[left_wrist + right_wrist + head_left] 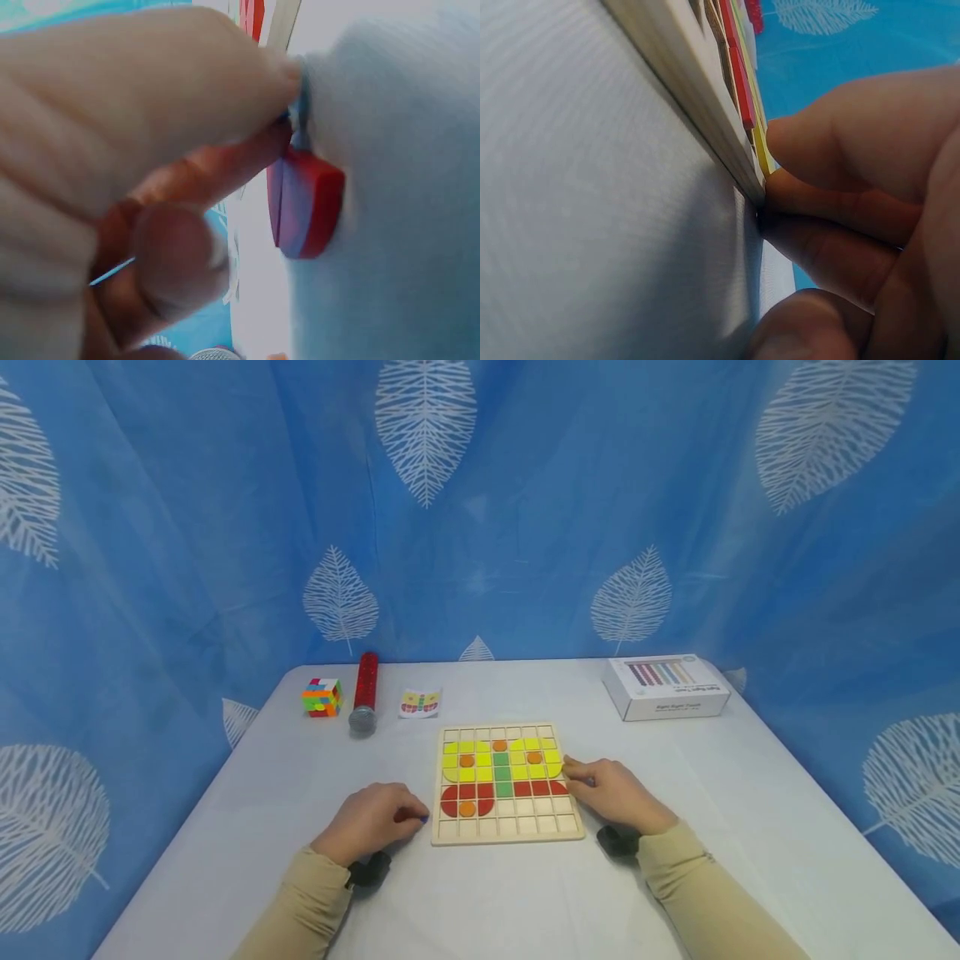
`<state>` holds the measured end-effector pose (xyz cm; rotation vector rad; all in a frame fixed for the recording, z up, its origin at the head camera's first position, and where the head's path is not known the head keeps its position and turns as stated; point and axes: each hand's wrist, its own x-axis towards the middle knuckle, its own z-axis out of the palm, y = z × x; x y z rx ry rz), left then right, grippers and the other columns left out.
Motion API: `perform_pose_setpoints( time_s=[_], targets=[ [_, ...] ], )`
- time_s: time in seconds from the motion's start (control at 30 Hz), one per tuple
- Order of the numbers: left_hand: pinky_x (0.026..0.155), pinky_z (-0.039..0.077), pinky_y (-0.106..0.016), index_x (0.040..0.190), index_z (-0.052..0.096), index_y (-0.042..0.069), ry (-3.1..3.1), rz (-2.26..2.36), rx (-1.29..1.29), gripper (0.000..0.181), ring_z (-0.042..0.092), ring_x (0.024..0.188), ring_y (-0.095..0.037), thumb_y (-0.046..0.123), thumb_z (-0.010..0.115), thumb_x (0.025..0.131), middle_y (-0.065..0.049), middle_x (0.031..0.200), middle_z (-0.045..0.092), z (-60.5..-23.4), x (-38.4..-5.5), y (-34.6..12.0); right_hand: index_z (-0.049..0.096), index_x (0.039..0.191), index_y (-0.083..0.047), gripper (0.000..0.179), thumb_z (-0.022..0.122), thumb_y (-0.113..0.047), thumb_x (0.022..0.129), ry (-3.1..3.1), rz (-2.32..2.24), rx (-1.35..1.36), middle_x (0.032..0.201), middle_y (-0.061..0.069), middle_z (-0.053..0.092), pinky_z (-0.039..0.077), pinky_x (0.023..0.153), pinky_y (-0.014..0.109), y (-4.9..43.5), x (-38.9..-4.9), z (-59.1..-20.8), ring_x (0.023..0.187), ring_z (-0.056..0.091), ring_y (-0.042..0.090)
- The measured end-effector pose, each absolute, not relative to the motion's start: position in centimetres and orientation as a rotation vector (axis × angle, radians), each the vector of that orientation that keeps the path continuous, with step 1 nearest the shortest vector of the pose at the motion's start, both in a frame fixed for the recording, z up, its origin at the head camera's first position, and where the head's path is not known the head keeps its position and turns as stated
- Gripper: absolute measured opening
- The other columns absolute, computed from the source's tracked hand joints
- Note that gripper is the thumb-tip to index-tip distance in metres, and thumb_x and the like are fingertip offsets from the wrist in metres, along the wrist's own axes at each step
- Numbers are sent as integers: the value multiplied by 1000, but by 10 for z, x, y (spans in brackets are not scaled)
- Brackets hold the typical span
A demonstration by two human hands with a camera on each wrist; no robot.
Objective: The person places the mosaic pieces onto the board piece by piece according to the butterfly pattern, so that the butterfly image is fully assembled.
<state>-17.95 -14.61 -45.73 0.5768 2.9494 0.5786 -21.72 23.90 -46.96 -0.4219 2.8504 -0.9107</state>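
In the head view, a square wooden grid board bears yellow, green, red and orange flat pieces, with bare cells mostly in its front rows. Just left of the board, my left hand pinches a small blue piece between thumb and finger. In the left wrist view, red pieces with a curved side show close by its fingertips; whether the hand also holds them I cannot tell. My right hand touches the board's right edge with its fingertips, the thumb near the red and yellow pieces.
A puzzle cube, a red microphone and a small picture card lie behind the board to the left. A white box stands at the back right. A blue leaf-patterned curtain hangs behind the white table.
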Motion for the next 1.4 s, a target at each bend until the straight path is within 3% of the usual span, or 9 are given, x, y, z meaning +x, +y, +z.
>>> perform_pose_setpoints(
  time_s=[0.2, 0.37, 0.6, 1.4],
  targets=[
    [69, 48, -23, 103, 83, 25, 3153, 560, 581, 20, 51, 70, -2, 25, 86, 84, 16, 88, 72, -456, -178, -136, 68, 134, -10, 39, 65, -28, 100, 2865, -912, -412, 148, 9, 57, 36, 115, 60, 239, -218, -471, 142, 48, 39],
    [60, 44, -19, 105, 82, 26, 3165, 610, 850, 18, 50, 65, -2, 26, 84, 87, 14, 90, 73, -456, -174, -109, 67, 134, -8, 40, 65, -27, 99, 2877, -890, -436, 148, 11, 57, 38, 114, 59, 237, -217, -470, 141, 49, 40],
    [73, 54, -20, 106, 81, 26, 3120, 499, 1183, 17, 67, 84, -4, 31, 81, 90, 13, 98, 76, -458, -182, -65, 67, 134, -8, 36, 63, -19, 100, 2913, -848, -488, 146, 10, 58, 43, 111, 56, 236, -218, -473, 139, 51, 38],
    [73, 55, -18, 108, 82, 30, 3135, 342, 1321, 18, 71, 89, -1, 33, 81, 90, 16, 100, 76, -467, -181, -53, 66, 135, -9, 37, 64, -21, 100, 2890, -852, -449, 149, 9, 55, 41, 112, 57, 235, -218, -472, 141, 49, 39]
  ],
)
